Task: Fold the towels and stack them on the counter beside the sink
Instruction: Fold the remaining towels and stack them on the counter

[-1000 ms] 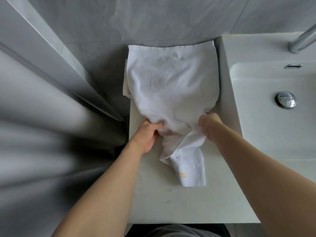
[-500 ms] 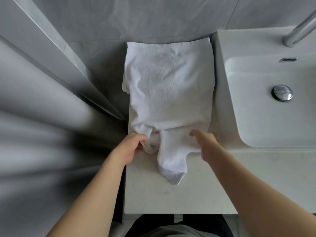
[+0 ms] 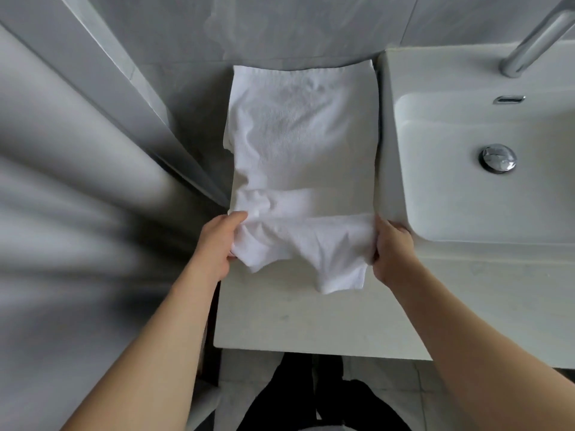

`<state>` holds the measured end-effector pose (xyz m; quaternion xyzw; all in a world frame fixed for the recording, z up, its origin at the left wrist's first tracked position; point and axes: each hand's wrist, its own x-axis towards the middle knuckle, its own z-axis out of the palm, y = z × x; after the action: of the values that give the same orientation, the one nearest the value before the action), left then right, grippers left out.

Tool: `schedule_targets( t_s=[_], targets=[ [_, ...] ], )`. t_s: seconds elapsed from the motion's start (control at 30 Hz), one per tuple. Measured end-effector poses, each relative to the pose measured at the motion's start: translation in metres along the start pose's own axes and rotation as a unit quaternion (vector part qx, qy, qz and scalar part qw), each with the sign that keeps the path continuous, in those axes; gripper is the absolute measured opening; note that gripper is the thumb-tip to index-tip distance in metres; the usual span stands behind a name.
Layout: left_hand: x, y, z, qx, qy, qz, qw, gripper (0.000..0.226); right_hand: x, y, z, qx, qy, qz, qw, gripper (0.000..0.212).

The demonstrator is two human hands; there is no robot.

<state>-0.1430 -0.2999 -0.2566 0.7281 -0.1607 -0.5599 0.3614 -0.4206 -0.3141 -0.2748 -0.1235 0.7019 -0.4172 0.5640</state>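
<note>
Two hands hold the near end of one white towel (image 3: 298,144) on the counter (image 3: 305,318) just left of the sink (image 3: 485,181). Our left hand (image 3: 217,244) pinches the near-left edge with curled fingers, and our right hand (image 3: 390,247) curls round the near-right edge. Between them the cloth sags in loose, rumpled folds, a corner drooping toward us. We judge it light, soft and floppy, with no stiffness to keep a crease, so it wants gripping at both near corners, pulled taut before it is carried over. Farther off, the rest lies flat on the counter, its far edge touching the grey tiled wall (image 3: 280,29). To the far right, a chrome tap (image 3: 535,42) rises over the basin.
</note>
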Motion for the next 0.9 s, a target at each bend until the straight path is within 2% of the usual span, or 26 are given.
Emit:
schedule_targets(
  t_s=[0.07,0.1,0.13,0.23,0.27,0.33,0.4,0.5,0.6,0.7,0.77,0.83,0.9],
  targets=[
    [-0.004,-0.01,-0.008,0.0,-0.031,-0.015,0.999,0.038,-0.002,0.001,-0.009,0.011,-0.083,0.019,0.996,0.023],
    [-0.007,-0.018,-0.01,0.023,-0.042,-0.025,0.999,0.039,-0.002,0.008,-0.014,-0.019,-0.119,0.037,0.992,0.03],
    [-0.009,-0.028,-0.01,0.065,-0.046,-0.04,0.996,0.038,0.0,0.019,-0.019,-0.067,-0.149,0.052,0.985,0.032],
    [-0.016,-0.06,-0.007,0.166,-0.036,-0.08,0.982,0.032,-0.006,0.052,-0.034,-0.287,-0.203,0.028,0.936,0.015],
    [-0.017,-0.067,-0.006,0.169,-0.01,-0.069,0.983,0.029,-0.006,0.06,-0.038,-0.34,-0.196,0.005,0.92,0.019],
    [-0.018,-0.075,-0.003,0.163,0.046,-0.027,0.985,0.027,-0.008,0.067,-0.04,-0.313,-0.167,0.001,0.935,0.022],
    [-0.019,-0.075,-0.004,0.134,0.053,-0.019,0.989,0.028,-0.006,0.069,-0.042,-0.268,-0.139,0.028,0.953,0.019],
    [-0.021,-0.076,-0.012,0.1,0.061,-0.034,0.993,0.025,-0.006,0.07,-0.055,-0.33,-0.095,0.073,0.936,0.017],
    [-0.023,-0.083,-0.025,0.156,0.134,0.016,0.978,0.023,-0.011,0.078,-0.074,-0.356,-0.06,0.104,0.927,0.022],
    [-0.026,-0.089,-0.035,0.239,0.17,0.051,0.955,0.024,-0.025,0.078,-0.082,-0.433,-0.045,0.087,0.896,0.03],
    [-0.029,-0.089,-0.034,0.318,0.179,0.068,0.929,0.018,-0.037,0.076,-0.078,-0.51,-0.026,0.04,0.859,0.038],
    [-0.028,-0.086,-0.025,0.384,0.178,0.097,0.901,0.025,-0.045,0.073,-0.066,-0.581,0.002,-0.091,0.808,0.049],
    [-0.015,-0.079,-0.012,0.416,0.185,0.134,0.88,0.04,-0.049,0.065,-0.042,-0.597,0.005,-0.245,0.764,0.056]
  ],
)
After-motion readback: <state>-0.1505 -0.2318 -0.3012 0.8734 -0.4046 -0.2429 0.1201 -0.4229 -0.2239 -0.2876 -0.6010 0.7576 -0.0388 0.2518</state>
